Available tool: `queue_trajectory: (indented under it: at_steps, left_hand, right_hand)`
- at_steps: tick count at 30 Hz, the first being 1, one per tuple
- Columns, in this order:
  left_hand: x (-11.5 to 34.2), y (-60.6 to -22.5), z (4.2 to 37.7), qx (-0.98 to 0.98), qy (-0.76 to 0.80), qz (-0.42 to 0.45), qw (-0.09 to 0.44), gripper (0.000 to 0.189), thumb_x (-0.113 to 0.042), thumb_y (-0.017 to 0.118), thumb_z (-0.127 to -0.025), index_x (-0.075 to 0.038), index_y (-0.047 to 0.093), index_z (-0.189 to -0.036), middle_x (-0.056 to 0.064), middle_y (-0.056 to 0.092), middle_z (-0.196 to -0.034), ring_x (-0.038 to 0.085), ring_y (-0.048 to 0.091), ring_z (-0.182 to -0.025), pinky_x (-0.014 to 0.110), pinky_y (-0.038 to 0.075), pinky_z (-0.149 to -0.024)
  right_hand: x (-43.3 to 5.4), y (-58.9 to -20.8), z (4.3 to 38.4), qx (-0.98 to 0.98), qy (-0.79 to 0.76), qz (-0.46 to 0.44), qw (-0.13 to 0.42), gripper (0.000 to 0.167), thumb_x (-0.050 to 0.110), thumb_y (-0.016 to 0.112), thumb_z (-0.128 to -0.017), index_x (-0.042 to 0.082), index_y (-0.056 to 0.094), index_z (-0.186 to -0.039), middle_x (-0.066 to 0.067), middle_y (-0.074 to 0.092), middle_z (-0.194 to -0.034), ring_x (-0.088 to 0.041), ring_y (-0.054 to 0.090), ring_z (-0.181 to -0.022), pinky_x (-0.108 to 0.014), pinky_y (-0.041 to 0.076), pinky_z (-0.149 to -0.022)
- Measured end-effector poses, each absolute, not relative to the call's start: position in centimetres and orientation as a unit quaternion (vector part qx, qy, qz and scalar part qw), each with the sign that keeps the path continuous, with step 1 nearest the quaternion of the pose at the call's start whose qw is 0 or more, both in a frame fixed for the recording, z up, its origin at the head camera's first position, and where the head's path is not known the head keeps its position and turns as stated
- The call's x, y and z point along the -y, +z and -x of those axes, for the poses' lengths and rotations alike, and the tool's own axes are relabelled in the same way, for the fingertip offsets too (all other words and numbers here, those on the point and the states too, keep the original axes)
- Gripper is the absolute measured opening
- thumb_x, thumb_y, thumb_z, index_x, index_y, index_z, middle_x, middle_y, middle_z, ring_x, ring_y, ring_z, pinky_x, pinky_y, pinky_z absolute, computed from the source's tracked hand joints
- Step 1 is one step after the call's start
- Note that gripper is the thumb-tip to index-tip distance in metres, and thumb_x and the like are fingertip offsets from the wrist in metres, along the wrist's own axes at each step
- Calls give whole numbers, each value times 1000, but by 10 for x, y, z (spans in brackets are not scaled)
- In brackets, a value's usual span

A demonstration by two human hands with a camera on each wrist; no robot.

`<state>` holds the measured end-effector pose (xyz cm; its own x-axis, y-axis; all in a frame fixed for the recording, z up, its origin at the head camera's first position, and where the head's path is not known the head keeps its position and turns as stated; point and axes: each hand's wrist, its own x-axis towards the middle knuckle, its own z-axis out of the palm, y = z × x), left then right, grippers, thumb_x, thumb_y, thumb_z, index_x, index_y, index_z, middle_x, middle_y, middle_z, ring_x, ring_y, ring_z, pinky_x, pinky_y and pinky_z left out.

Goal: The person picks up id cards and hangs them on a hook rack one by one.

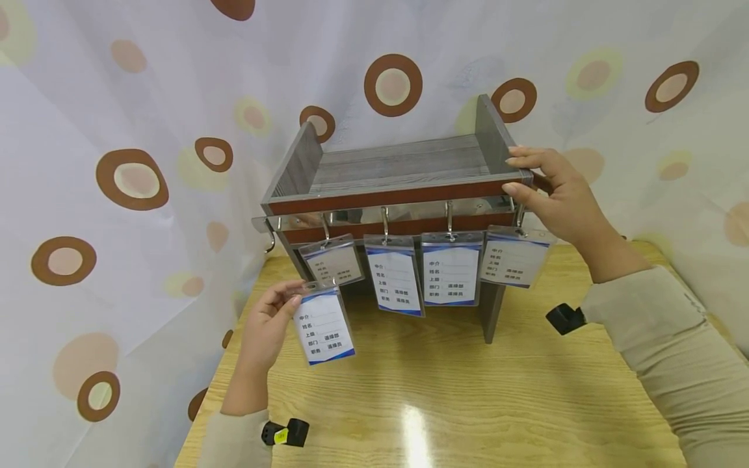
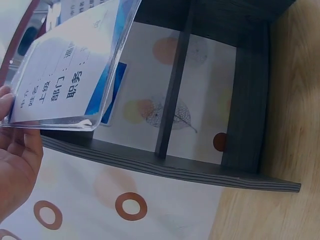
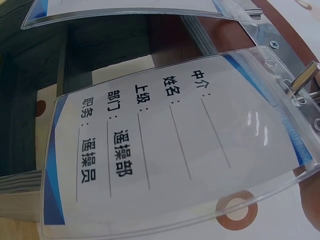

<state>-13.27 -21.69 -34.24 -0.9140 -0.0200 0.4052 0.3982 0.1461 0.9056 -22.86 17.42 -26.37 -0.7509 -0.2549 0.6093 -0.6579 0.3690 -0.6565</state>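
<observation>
My left hand (image 1: 266, 328) pinches a clear-sleeved name badge (image 1: 324, 328) by its upper left corner, low in front of the rack; the left wrist view shows the badge (image 2: 65, 75) close up, thumb and fingers at its edge. My right hand (image 1: 562, 195) holds the front right corner of a grey wooden shelf rack (image 1: 404, 159), fingers over the side panel and thumb at the front. Several similar badges hang from metal hooks (image 1: 385, 224) along its front rail. The rightmost hanging badge (image 3: 165, 145) fills the right wrist view. The leftmost hook (image 1: 270, 237) carries nothing.
The rack stands on a light wooden table (image 1: 445, 390) against a white cloth (image 1: 439, 39) patterned with circles. Below the rail, the rack's lower frame has a divider (image 2: 175, 95). A black wrist camera mount (image 1: 564, 318) sits near my right sleeve.
</observation>
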Motion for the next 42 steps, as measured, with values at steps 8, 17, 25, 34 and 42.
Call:
queue_trajectory:
  at_steps: [8, 17, 25, 34, 42]
  left_hand:
    - [223, -333, 135, 711, -657, 150, 199, 25, 7, 48, -84, -8, 61, -99, -2, 60, -88, 11, 50, -74, 17, 42, -61]
    - [228, -322, 138, 687, -681, 113, 227, 29, 8, 51, -82, -13, 65, -95, -1, 61, -87, 11, 51, -74, 16, 43, -61]
    - [230, -316, 141, 643, -721, 95, 241, 24, 8, 57, -78, -9, 66, -93, 1, 62, -85, 10, 52, -71, 16, 46, -59]
    - [232, -310, 146, 623, -732, 98, 256, 23, 9, 58, -77, -4, 65, -94, 4, 62, -86, 11, 54, -73, 16, 46, -59]
    - [234, -305, 151, 633, -727, 64, 259, 23, 6, 55, -80, -9, 66, -94, 2, 60, -86, 11, 54, -70, 17, 47, -58]
  right_hand:
    - [-174, -263, 228, 803, 485, -278, 207, 35, 5, 54, -84, 0, 45, -118, -5, 37, -130, -7, 33, -117, -30, 27, -98]
    - [-176, -263, 228, 802, 484, -280, 211, 34, 4, 54, -84, -1, 45, -117, -6, 37, -130, -7, 33, -118, -29, 27, -97]
    - [-175, -263, 227, 800, 485, -283, 210, 34, 4, 54, -84, -1, 46, -117, -6, 38, -129, -7, 33, -117, -28, 28, -97]
    - [-174, -264, 228, 800, 484, -287, 208, 35, 4, 54, -84, -1, 45, -118, -6, 37, -129, -7, 31, -119, -27, 28, -96]
    - [-174, -263, 228, 801, 481, -287, 210, 34, 3, 54, -84, -1, 45, -117, -8, 37, -129, -8, 31, -119, -26, 29, -96]
